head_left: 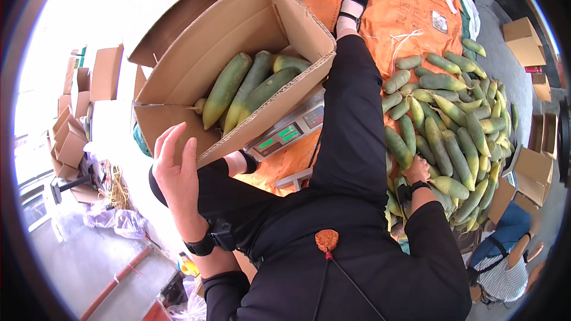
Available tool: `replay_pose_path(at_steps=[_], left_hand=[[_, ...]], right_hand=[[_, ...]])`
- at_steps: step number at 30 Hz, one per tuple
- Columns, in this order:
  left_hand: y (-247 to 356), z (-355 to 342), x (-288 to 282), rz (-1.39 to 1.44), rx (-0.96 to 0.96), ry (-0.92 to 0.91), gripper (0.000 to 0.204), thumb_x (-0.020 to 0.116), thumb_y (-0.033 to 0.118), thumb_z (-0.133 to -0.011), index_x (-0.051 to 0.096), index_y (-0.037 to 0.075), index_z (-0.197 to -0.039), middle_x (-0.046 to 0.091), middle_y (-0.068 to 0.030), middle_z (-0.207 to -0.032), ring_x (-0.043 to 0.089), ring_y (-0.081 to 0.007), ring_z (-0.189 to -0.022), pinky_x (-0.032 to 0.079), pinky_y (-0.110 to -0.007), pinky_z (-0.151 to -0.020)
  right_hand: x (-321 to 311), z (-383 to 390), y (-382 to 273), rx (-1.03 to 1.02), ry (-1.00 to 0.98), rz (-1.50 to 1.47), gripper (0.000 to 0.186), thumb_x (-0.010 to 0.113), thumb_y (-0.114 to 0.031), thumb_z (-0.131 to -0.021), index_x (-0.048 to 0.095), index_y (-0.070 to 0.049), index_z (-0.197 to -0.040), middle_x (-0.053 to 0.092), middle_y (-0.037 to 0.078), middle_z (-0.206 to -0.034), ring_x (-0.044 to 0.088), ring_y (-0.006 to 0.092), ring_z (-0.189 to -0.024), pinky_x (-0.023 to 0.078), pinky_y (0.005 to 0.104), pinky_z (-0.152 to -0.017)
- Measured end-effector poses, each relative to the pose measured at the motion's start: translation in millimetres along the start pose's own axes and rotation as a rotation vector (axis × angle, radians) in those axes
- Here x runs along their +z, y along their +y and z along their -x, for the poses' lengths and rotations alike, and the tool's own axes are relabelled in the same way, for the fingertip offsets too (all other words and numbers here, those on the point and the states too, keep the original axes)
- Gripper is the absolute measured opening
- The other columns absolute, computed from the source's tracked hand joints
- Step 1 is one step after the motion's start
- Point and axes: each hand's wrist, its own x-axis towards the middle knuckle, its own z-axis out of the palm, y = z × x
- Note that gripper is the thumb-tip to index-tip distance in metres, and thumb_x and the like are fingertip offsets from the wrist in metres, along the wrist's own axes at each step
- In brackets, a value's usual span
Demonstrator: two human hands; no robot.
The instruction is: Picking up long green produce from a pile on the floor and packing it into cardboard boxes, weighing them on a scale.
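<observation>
A tall cardboard box [226,24] stands tilted open on a digital scale [285,137] with lit green displays. Several long green radishes [229,89], pale yellow at one end, lie inside it. My left hand [178,172] is raised beside the box's near left corner, thumb and fingers apart, holding nothing. On my right, a big heap of the same radishes [440,148] lies on orange sacking. My right hand [417,170] reaches down into the heap's near left side, fingers curled at the end of a green radish [399,148]; its fingertips are partly hidden.
Orange woven sacking [357,71] spreads under the box and heap. My legs straddle the scale. Cardboard boxes stand at far left [107,74] and far right [523,41]. Another person [505,267] is at lower right. Plastic bags [122,221] and string lie at left.
</observation>
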Motion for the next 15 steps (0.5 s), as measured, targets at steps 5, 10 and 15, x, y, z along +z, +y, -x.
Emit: replay_pose_path(at_steps=[5, 10, 15], left_hand=[[1, -2, -2, -0.043, 0.025, -0.003, 0.027, 0.068, 0.004, -0.083, 0.067, 0.004, -0.110, 0.065, -0.0113, -0.109, 0.063, -0.0249, -0.101, 0.048, -0.033, -0.089], [0, -3, 2, -0.036, 0.042, 0.003, 0.027, 0.068, 0.004, -0.083, 0.067, 0.004, -0.110, 0.065, -0.0111, -0.109, 0.063, -0.0255, -0.100, 0.048, -0.033, -0.088], [1, -2, 0, -0.015, 0.056, 0.003, 0.026, 0.069, 0.005, -0.083, 0.067, 0.003, -0.109, 0.066, -0.0106, -0.108, 0.064, -0.0252, -0.099, 0.049, -0.032, -0.086]], right_hand=[[0, 3, -12, 0.014, -0.099, 0.051, 0.078, 0.088, -0.035, -0.061, 0.053, -0.015, -0.129, 0.048, 0.010, -0.135, 0.045, 0.0296, -0.128, 0.048, 0.0469, -0.096], [18, 4, 4, -0.128, -0.051, -0.304, 0.074, 0.081, -0.037, -0.063, 0.056, 0.003, -0.120, 0.066, 0.020, -0.108, 0.064, 0.0340, -0.104, 0.051, 0.0395, -0.089], [-17, 22, -3, -0.157, -0.328, -1.030, 0.044, 0.072, -0.033, -0.079, 0.066, 0.003, -0.103, 0.067, 0.011, -0.090, 0.066, 0.0218, -0.080, 0.052, 0.0341, -0.070]])
